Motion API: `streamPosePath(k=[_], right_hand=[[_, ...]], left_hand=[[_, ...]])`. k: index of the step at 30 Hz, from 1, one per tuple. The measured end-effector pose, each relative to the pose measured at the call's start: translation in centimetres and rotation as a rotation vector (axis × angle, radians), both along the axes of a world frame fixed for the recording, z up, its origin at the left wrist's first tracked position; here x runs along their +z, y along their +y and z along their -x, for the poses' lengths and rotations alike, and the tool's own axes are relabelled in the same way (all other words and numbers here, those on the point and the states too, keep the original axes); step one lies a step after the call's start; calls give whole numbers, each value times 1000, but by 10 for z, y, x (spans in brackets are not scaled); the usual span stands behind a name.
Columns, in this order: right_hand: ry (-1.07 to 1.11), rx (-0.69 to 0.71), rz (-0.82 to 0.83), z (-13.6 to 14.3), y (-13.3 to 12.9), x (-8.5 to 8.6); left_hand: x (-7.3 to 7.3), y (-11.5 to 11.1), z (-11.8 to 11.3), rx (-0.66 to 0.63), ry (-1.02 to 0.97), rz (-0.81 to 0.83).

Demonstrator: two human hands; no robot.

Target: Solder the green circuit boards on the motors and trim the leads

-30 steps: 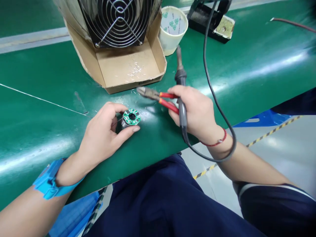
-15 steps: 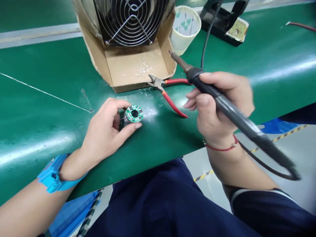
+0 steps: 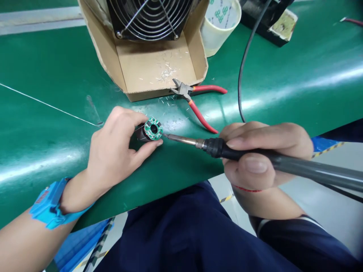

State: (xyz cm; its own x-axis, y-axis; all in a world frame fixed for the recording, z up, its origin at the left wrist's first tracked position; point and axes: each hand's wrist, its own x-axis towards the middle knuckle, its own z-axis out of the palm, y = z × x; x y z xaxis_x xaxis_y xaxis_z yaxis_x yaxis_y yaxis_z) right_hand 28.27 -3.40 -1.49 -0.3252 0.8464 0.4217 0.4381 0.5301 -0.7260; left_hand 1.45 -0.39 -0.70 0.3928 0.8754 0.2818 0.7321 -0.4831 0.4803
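Between the thumb and fingers of my left hand [image 3: 116, 147] sits a small round green circuit board [image 3: 158, 133] with a dark hole in its middle, mounted on a dark cylindrical body. My right hand [image 3: 263, 151] grips a soldering iron [image 3: 232, 151] by its dark handle. The iron's tip points left and is at the right edge of the board; whether it touches, I cannot tell. Behind the iron lie red-handled side cutters [image 3: 183, 90], jaws apart, beside the cardboard tray's front edge.
A fan [image 3: 153, 22] stands in the cardboard tray [image 3: 133, 81], where clipped wire bits lie scattered. To its right are a whitish roll [image 3: 212, 37] and a black iron stand [image 3: 261, 22] with a sponge. Solder wire [image 3: 51, 104] stretches across the green table [image 3: 42, 75] at left.
My right hand has brought the soldering iron down and left, from above the cutters to the board's edge. My left hand still holds the board, tilted slightly differently. The camera view has shifted.
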Motion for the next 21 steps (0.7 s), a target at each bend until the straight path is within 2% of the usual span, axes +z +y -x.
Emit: streamPosePath(k=[2, 4, 8, 18, 21], right_hand=[[203, -73, -114, 11, 7, 10], [270, -111, -188, 19, 13, 16], [221, -123, -213, 20, 15, 19], [189, -139, -181, 19, 9, 13], [47, -77, -72, 6, 2, 7]], left_hand=[[1, -1, -1, 1, 3, -7], [1, -1, -1, 8, 19, 11], [1, -1, 0, 9, 27, 19], [2, -2, -1, -7, 46, 23], [0, -1, 0, 3, 27, 23]])
